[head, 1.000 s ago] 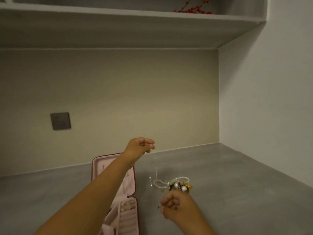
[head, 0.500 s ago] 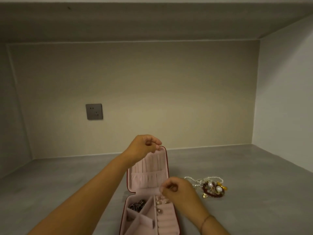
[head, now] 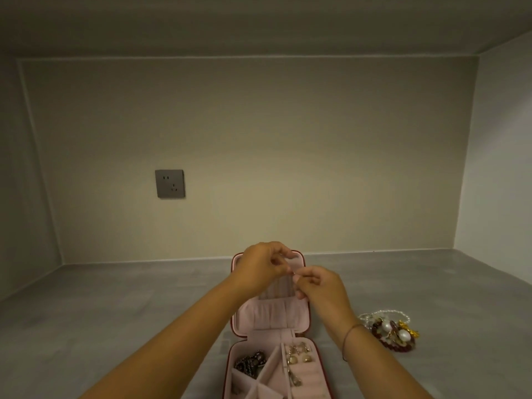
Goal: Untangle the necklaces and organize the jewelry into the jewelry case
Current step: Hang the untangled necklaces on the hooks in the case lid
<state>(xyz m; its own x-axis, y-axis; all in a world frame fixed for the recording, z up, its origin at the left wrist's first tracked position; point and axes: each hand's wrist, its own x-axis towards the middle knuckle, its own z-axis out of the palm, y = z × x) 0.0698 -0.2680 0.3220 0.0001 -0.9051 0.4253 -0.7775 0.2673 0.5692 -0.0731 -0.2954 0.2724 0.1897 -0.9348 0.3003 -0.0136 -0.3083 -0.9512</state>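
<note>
I log left hand (head: 263, 267) and right hand (head: 321, 287), fingers curled, pinching a fine strand (head: 293, 273) before the open case (head: 270, 319); inside, chain (head: 250, 364), earrings (head: 300, 359).

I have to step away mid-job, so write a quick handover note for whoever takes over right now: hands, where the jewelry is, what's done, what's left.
Hands: left hand and right hand are raised before the open lid, both pinching what looks like a fine chain, barely visible.
Case: open on the counter; dark necklace in its left compartment, earrings on the ring rolls.
Done: those pieces stowed.
Left: probably hang the chain in the lid, then untangle the pile right of the case.
</note>
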